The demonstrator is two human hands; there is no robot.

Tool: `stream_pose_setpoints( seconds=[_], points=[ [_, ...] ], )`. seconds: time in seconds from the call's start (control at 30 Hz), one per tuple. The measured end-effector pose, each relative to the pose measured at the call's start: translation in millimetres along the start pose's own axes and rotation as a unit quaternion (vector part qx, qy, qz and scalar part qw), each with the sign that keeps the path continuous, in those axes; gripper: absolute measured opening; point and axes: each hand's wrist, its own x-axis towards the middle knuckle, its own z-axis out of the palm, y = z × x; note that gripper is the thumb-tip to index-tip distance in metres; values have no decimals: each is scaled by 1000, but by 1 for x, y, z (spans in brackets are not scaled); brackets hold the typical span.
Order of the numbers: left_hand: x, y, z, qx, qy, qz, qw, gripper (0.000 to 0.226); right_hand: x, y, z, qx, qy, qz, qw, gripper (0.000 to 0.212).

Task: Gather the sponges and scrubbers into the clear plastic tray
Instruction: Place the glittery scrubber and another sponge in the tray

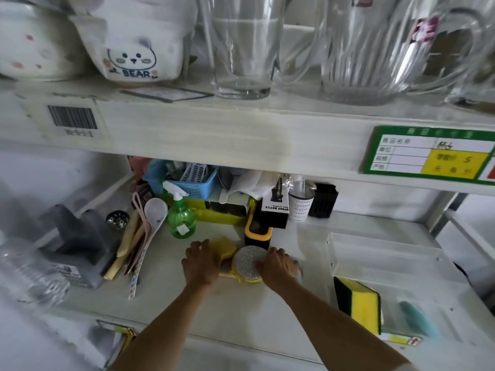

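Observation:
On the lower shelf, my left hand (199, 263) rests on a yellow sponge (223, 246). My right hand (278, 265) covers the right side of a round silver glitter scrubber (247, 259) with a yellow base; something striped peeks out under its fingers. Whether either hand grips its item or only touches it is unclear. The clear plastic tray (375, 253) stands to the right. A yellow-and-green sponge (359, 303) stands on edge in the tray's front left, and a light blue scrubber (417, 318) lies near its front right.
A green spray bottle (181, 216), a black-and-orange dispenser (258, 232) and yellow sponge packs (222, 210) stand behind my hands. Spoons and sticks (142, 236) and a grey holder (80, 242) lie left. The upper shelf (241, 129) overhangs closely, carrying glasses and bowls.

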Motion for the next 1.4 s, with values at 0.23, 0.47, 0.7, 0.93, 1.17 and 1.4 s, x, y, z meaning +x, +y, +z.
stream_pose_setpoints(
  seconds=[0.23,0.47,0.7,0.93,1.17,1.4],
  points=[
    [-10,18,9,5,39,122,992,29,2,-1,2,-1,0,8,1000,55],
    [-9,22,12,48,76,99,991,25,2,1,2,11,-4,10,1000,54],
    [3,2,15,33,-44,-79,995,70,-4,1,2,35,-3,9,999,48],
    [-1,-2,5,-47,-26,-117,992,70,-13,-3,-3,158,6,6,987,58],
    [-15,-1,-7,-147,42,-79,985,77,-26,-2,-14,295,45,-64,952,40],
    [-31,26,-7,-190,107,-8,976,80,-46,20,-50,356,166,-77,917,35]
  ],
)
